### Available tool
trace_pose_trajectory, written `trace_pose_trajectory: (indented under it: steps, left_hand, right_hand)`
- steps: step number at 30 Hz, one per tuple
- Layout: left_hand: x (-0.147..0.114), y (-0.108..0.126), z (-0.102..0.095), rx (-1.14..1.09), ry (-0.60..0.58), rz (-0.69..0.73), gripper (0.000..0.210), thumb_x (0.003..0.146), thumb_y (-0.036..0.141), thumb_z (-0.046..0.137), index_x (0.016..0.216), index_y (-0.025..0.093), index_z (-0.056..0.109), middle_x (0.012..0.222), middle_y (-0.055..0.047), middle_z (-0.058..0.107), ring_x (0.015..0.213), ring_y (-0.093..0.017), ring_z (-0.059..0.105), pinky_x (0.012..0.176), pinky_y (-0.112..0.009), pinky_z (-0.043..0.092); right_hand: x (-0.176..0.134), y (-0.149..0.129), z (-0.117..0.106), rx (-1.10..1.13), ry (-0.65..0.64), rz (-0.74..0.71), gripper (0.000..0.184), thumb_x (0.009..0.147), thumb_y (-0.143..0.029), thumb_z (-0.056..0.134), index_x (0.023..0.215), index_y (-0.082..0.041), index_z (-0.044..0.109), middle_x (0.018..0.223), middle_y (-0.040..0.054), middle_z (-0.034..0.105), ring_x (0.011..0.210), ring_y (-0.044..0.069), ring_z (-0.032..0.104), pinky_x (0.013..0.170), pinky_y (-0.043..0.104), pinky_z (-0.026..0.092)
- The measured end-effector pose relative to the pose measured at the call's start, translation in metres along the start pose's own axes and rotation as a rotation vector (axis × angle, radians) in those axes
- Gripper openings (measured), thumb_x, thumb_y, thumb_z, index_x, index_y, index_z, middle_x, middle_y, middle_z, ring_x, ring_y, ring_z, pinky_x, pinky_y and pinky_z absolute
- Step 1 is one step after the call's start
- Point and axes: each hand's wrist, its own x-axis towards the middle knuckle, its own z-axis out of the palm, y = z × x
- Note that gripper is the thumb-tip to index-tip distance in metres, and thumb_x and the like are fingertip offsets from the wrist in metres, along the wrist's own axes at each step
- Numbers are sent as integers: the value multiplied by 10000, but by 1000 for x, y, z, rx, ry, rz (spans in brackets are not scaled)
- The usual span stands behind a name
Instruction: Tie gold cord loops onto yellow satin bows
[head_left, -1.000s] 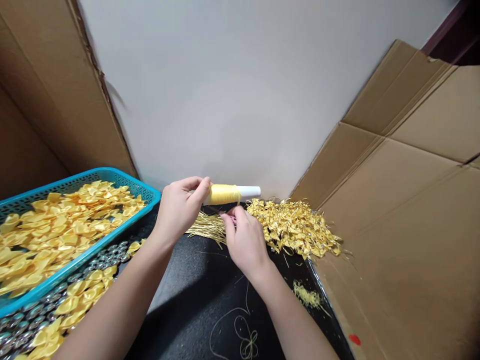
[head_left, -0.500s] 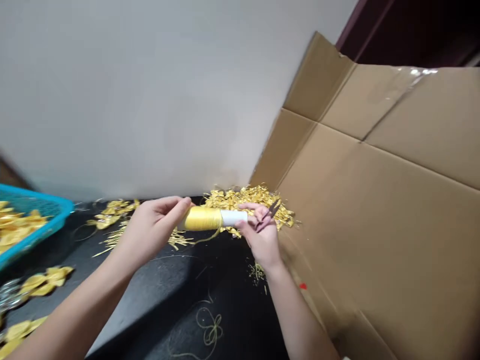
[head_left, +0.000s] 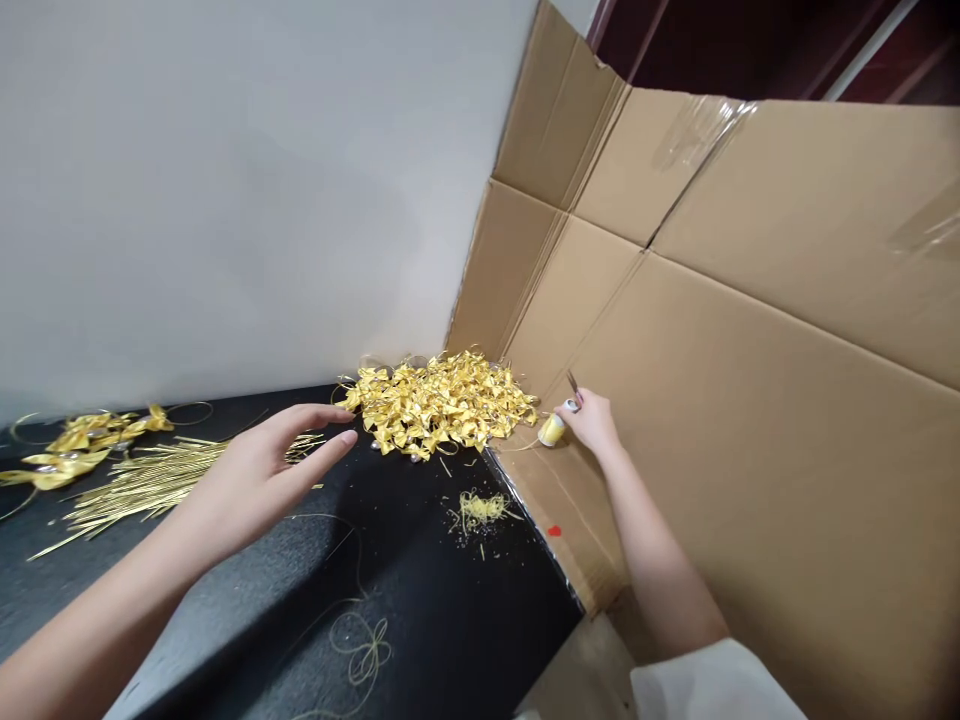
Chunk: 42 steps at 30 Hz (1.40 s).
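My right hand (head_left: 592, 425), over by the cardboard, has its fingers at the white end of a spool of yellow thread (head_left: 552, 431). The spool is tilted, just above or touching the cardboard; I cannot tell which. Dark scissors (head_left: 573, 383) poke up from the same hand, their handles hidden. My left hand (head_left: 281, 460) is empty, thumb and fingers apart, above a bundle of thin gold strips (head_left: 146, 482). Between the hands lies a heap of small gold ribbon bows (head_left: 442, 405). A loop of thin thread (head_left: 364, 645) rests on the black table.
Large cardboard sheets (head_left: 712, 400) stand along the right side, and a pale wall (head_left: 225, 200) rises behind the black table (head_left: 442, 610). Thread scraps (head_left: 480, 510) lie near the table's right edge. Larger gold bows (head_left: 90, 435) are at the far left.
My right hand has carried the spool and scissors right to the cardboard. My left hand has let go of the spool and opened. The view has turned right; the blue basket is out of sight.
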Motion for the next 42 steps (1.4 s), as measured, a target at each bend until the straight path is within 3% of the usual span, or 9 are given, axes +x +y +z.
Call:
trace_pose_trajectory:
  steps: [5,10,14,18,21,25,30,36,42]
  left_hand:
    - [0,2,-6,7,29,-28,578,763,697,530,1104,252,671,1235,-59,703,1047,-326,657,883,-390,500]
    - [2,10,-15,11,44,-118,602,709,693,549,1082,242,687,1223,-72,706,1051,-339,653,957,-438,465]
    - [0,15,-21,7,77,-169,578,693,676,554,1059,251,695,1206,-62,704,1016,-326,652,940,-448,467]
    - [-2,13,-27,47,123,-126,487,730,621,560,979,233,716,1077,-61,747,935,-288,663,885,-406,478]
    - [-1,2,-26,163,59,-43,393,747,583,568,805,223,713,881,-61,770,769,-249,675,710,-338,487]
    - [1,-23,-12,363,-193,129,210,784,394,578,778,239,720,811,-41,752,730,-227,684,652,-299,482]
    - [-8,-61,21,476,-323,293,142,741,218,659,863,239,729,954,-54,714,852,-244,680,728,-311,502]
    - [-11,-87,37,553,-351,423,88,882,223,599,889,209,686,933,-57,679,879,-220,625,782,-310,460]
    - [-8,-86,49,579,-324,491,218,922,202,563,711,182,614,766,-59,615,792,-213,583,718,-309,416]
  right_hand:
    - [5,24,17,-126,-24,-14,370,632,-313,730,581,-249,369,597,-15,516,645,164,483,651,294,382]
    - [0,44,2,-181,14,-53,365,765,-506,620,671,-245,383,781,54,550,774,203,523,742,336,436]
    - [-46,70,-7,-204,8,-69,326,927,-519,340,857,-217,441,890,88,567,847,224,562,787,372,475]
    - [-110,106,-2,-236,-75,-87,294,935,-451,338,985,-195,474,1004,145,589,915,260,618,793,401,504]
    - [-135,131,4,-265,-92,-102,321,937,-447,332,998,-182,502,1027,186,587,977,298,608,848,448,493]
    - [-138,153,7,-308,-73,-123,400,928,-485,319,991,-163,547,1046,219,607,1035,338,549,928,518,425]
    - [-136,164,8,-371,-69,-85,430,887,-482,347,985,-157,612,1018,207,628,978,355,537,871,530,406]
    - [-139,167,11,-417,-31,-15,452,854,-504,382,1014,-176,649,1077,196,609,970,367,522,837,519,395]
    - [-136,146,6,-336,109,-181,480,848,-548,415,1017,-142,608,1110,227,591,1096,391,517,948,549,356]
